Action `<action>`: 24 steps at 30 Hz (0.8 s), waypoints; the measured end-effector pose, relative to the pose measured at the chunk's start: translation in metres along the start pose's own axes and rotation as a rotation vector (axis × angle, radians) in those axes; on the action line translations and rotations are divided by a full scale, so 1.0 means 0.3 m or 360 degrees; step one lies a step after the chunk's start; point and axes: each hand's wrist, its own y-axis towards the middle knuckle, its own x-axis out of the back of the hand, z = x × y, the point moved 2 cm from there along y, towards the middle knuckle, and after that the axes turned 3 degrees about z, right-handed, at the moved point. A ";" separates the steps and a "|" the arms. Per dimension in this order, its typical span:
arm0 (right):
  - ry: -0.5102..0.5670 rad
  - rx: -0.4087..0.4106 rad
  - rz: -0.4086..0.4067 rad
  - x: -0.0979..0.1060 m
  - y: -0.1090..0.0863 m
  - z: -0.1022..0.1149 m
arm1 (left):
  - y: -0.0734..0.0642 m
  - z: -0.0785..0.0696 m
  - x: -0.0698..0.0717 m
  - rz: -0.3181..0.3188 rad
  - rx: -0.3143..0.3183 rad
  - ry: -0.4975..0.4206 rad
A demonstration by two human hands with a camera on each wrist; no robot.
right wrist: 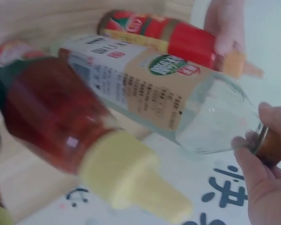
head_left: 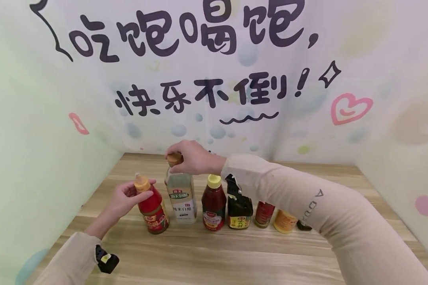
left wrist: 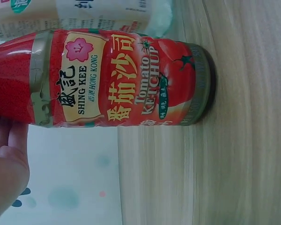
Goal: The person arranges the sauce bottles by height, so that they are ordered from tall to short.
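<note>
My left hand point(head_left: 123, 200) grips a red tomato ketchup squeeze bottle point(head_left: 157, 217) around its upper part, just below the orange cap point(head_left: 141, 183). The ketchup label point(left wrist: 126, 77) faces the left wrist camera, and the base is down at the table. Right beside it is a clear glass bottle of white vinegar point(head_left: 182, 198) with a beige and white label. My right hand point(head_left: 194, 156) holds the vinegar bottle's brown cap point(right wrist: 274, 145) from above, thumb and fingers around it at the neck.
To the right, a dark red sauce bottle with a yellow nozzle cap point(head_left: 214, 182) stands close to the vinegar. Further along the row are a dark bottle with a yellow label point(head_left: 239, 222), a red container point(head_left: 264, 213) and a yellow-orange one point(head_left: 284, 222), partly behind my right sleeve point(head_left: 289, 190).
</note>
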 end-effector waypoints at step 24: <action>0.0018 -0.0207 -0.0252 0.033 0.225 -0.040 | -0.004 -0.003 0.002 -0.0003 0.0055 -0.0002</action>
